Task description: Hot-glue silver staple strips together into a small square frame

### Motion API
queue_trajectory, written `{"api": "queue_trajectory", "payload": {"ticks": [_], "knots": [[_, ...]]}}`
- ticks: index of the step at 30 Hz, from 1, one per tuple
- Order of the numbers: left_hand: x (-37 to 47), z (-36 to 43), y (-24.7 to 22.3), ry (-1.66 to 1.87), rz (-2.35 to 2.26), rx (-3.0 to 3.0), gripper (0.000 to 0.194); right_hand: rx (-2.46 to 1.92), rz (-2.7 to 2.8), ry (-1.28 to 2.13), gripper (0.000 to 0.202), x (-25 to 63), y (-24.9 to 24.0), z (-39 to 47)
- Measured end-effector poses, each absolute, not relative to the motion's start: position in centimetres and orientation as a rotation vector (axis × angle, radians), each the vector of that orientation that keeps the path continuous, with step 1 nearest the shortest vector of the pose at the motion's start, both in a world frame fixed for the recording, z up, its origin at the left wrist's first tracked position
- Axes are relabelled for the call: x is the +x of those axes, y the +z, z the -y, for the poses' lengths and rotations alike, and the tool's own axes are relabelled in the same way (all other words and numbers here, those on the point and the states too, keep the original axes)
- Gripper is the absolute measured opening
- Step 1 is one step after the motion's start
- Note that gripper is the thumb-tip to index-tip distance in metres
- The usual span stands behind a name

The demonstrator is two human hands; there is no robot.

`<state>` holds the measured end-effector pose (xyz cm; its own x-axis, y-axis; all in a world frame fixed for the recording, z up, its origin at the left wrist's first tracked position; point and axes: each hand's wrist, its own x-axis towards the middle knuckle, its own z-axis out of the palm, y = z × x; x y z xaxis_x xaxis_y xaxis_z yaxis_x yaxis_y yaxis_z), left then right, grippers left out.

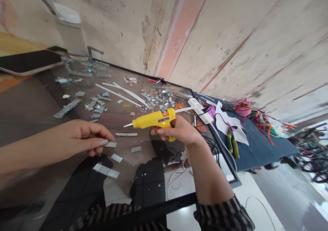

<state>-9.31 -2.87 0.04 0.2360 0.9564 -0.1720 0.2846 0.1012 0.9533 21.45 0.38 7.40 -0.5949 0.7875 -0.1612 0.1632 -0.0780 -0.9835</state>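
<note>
In my right hand (pixel 179 130) is a yellow hot glue gun (pixel 153 119), its metal nozzle pointing left and a white glue stick (pixel 184 109) poking out of its back. A small light glows on the gun's side. My left hand (pixel 89 137) pinches the end of a small flat silvery strip (pixel 111 144) between thumb and finger, just above or on the glass tabletop (pixel 123 120). Near it lie a thin pale strip (pixel 126 134) and short silvery pieces (pixel 117 158). A longer silvery strip (pixel 106 170) is closer to me.
Small metallic pieces (pixel 161 99) are heaped behind the gun, beside long white sticks (pixel 118 94). A phone (pixel 30 61) and a lidded container (pixel 70 33) stand back left. To the right are a power strip (pixel 200 110), cables and pliers (pixel 232 144) on a blue cloth.
</note>
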Motion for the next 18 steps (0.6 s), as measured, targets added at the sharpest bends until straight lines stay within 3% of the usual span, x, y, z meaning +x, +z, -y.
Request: {"api": "queue_trajectory", "payload": {"ticks": [2,9,18], "knots": [[-9.0,2.8,-0.5,0.614,-1.205,1.476,0.034,-0.966,1.581,1.812,0.021,20.9,6.8,-0.5],[-7.7,3.1,-0.8,0.583,-1.336,1.736,0.037,-0.859,1.048,2.188,0.023,18.6,5.4,-0.1],[-8.2,2.6,-1.7,0.598,-1.339,2.074,0.038,-0.956,0.965,2.257,0.019,18.0,5.7,1.9]]}}
